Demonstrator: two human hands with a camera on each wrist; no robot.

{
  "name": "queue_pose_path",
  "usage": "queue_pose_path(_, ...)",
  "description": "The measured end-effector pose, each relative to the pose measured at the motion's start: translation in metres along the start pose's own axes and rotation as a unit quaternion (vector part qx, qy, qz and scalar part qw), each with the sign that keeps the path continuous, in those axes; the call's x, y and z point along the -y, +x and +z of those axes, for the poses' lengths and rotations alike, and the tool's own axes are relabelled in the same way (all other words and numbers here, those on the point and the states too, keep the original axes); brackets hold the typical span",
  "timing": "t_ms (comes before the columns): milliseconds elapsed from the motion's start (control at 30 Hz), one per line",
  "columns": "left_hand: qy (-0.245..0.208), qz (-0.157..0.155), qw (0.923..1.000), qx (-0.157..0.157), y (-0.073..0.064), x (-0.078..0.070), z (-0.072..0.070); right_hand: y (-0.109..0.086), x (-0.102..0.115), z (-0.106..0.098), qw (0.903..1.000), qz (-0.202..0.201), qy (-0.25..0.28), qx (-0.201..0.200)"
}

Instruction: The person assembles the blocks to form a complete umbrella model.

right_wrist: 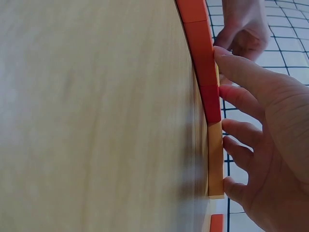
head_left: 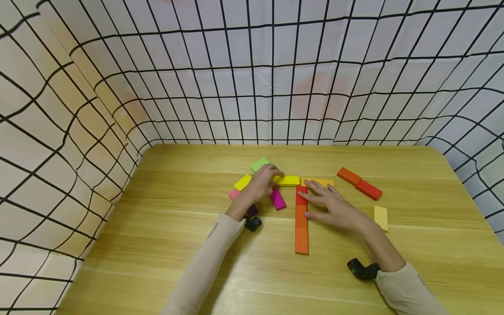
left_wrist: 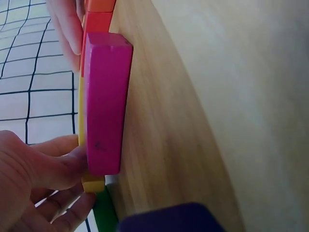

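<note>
My left hand grips a yellow block, its thumb on the near side and its fingers reaching over to the far side. The right end of that block lies close to an amber block, making a crossways row. From this row, a red block and two orange blocks run toward me in a straight column. My right hand has its fingers spread, with fingertips touching the amber block and the column's top faces. A magenta block lies just beside my left thumb.
Around my left hand lie a light green block, a second yellow block, a pink block and a dark purple block. Rightward are an orange block, a red one and a pale yellow one. A grid-patterned curtain encloses the table.
</note>
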State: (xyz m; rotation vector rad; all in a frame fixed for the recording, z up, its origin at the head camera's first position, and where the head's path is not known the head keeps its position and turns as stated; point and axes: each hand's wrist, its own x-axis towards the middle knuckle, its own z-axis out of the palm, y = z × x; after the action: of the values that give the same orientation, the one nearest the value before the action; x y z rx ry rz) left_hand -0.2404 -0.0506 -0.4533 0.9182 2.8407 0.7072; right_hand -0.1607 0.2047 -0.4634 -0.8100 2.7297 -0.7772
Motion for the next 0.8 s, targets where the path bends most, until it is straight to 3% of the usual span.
queue_pose_path(800, 0.025, 0.008, 0.9986, 0.046, 0.0086, -0.0021, -0.0033, 0.0005, 0.0004, 0.0001, 1.0000, -0.005, 0.006, -0.004)
